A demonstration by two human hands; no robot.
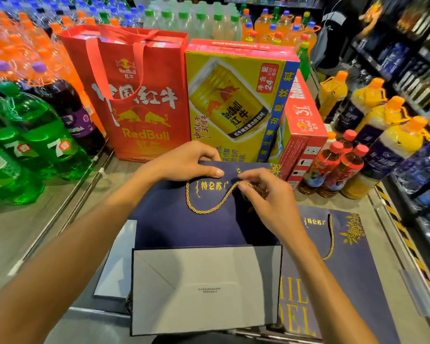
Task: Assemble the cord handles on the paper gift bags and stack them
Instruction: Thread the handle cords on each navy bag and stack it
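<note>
- At the top edge of the navy gift bag (174, 219), right hand (266, 199) fingertips (241, 186) pinch the gold cord (209, 207) just below the eyelet (238, 170).
- Beside them, the left hand (186, 162) grips the bag's rim, thumb pressed on its front.
- Right of both hands, a second bag (345, 256) lies flat.

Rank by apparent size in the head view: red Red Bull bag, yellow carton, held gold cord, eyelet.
1. red Red Bull bag and yellow carton, too alike to split
2. held gold cord
3. eyelet
</note>
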